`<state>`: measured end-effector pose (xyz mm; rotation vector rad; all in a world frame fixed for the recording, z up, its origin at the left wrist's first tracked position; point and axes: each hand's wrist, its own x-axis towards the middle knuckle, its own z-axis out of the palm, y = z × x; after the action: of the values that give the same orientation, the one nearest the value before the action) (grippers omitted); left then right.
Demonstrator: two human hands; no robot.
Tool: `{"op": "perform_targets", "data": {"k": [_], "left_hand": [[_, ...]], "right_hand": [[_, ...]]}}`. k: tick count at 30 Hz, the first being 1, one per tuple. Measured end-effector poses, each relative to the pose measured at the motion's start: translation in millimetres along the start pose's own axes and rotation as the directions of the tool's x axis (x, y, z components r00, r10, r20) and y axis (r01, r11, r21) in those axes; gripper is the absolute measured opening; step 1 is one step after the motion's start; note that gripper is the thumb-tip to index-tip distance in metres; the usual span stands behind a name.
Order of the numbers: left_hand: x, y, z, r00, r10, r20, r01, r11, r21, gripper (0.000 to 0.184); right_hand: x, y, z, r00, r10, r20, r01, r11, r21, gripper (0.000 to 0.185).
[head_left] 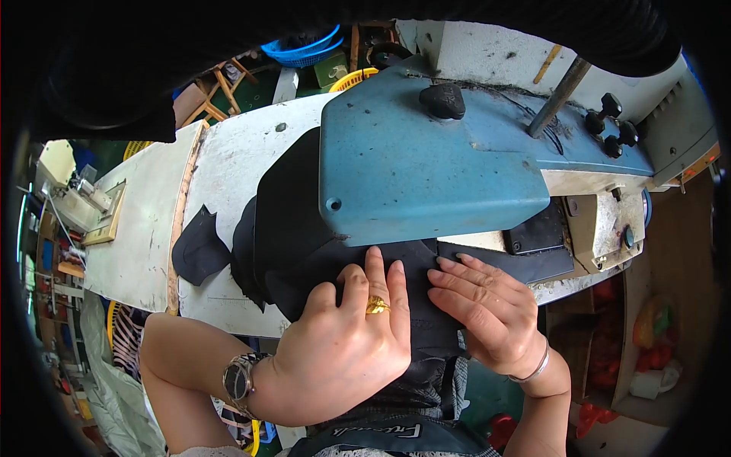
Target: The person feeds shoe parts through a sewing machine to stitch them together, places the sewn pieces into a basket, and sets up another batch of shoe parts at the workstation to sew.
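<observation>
My left hand (350, 335), with a gold ring and a wristwatch, rests on black sheet material (343, 263) under the front edge of a blue machine head (426, 167). Two of its fingers stretch forward with tips on the material, and the others bend; its thumb is hidden. Beside it on the right lies my right hand (487, 308), wearing a bracelet. Its fingers are stretched out side by side, tips on the black material. Where the machine meets the material is hidden under the head. More black pieces (244, 251) are layered left of the machine.
A separate black cut piece (200, 247) lies on the white worktable (244, 160). A black knob (442, 100) and a metal post (560, 97) rise from the machine. Blue baskets (303, 49) and a wooden stool (221, 91) stand behind. Shelves with red bags (601, 335) are at right.
</observation>
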<state>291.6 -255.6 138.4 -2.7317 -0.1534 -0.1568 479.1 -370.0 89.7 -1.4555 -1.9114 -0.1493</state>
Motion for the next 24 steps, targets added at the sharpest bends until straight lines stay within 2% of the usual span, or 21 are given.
{"op": "perform_targets", "data": {"k": [5,11,12,17,20,23,24], "left_hand": [[1.7,-4.2,5.6,1.000,-0.021,-0.007,0.021,1.000,-0.009,0.046],[-0.1,-21.2,11.5,0.998,-0.027,-0.064,0.020,0.994,-0.103,0.046],[-0.1,-27.6,16.3,0.993,0.002,-0.117,-0.012,0.996,-0.090,0.041],[-1.0,-50.2,22.3,0.983,0.058,-0.172,-0.091,0.977,-0.191,0.042],[-1.4,-59.7,22.9,0.985,0.075,-0.157,-0.107,0.973,-0.205,0.041],[2.3,-70.7,35.4,0.955,0.096,-0.280,-0.161,0.962,-0.220,0.040],[2.7,-72.5,35.1,0.961,0.077,-0.265,-0.142,0.962,-0.235,0.039]], "right_hand": [[3.7,3.2,2.0,1.000,-0.006,-0.002,0.006,0.999,-0.036,0.032],[5.7,1.3,0.1,1.000,0.009,0.015,-0.009,0.999,-0.044,0.042],[5.6,0.3,-1.5,0.999,0.025,0.023,-0.024,0.998,-0.054,0.044],[8.9,-5.9,-14.7,0.988,0.075,0.131,-0.058,0.989,-0.135,0.048],[9.4,-6.1,-13.1,0.986,0.078,0.149,-0.056,0.988,-0.146,0.049],[10.9,-5.3,-9.8,0.986,0.070,0.153,-0.045,0.987,-0.157,0.049],[11.8,-4.9,-8.9,0.986,0.065,0.154,-0.040,0.987,-0.157,0.050]]}}
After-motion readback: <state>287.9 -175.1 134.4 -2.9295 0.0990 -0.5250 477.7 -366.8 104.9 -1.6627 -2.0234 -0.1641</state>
